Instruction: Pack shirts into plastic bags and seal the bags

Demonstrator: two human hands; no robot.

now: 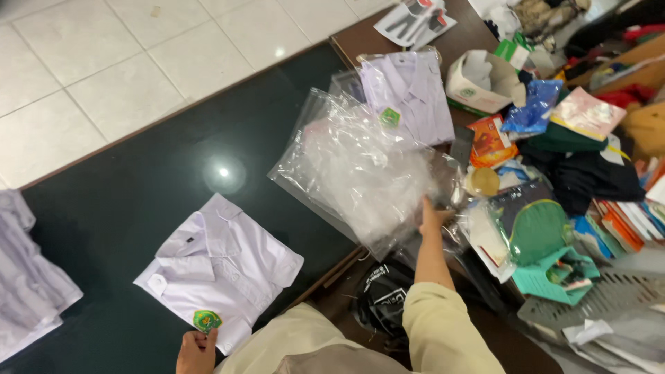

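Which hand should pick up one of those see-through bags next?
Probably the right. The right hand already reaches onto the pile of clear plastic bags. The left hand is far from them, pinching the hem of the folded white shirt by its green badge.

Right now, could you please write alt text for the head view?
The right hand grasps a crumpled clear plastic bag while the left hand touches a folded white shirt on a dark table. A bagged shirt lies beyond.
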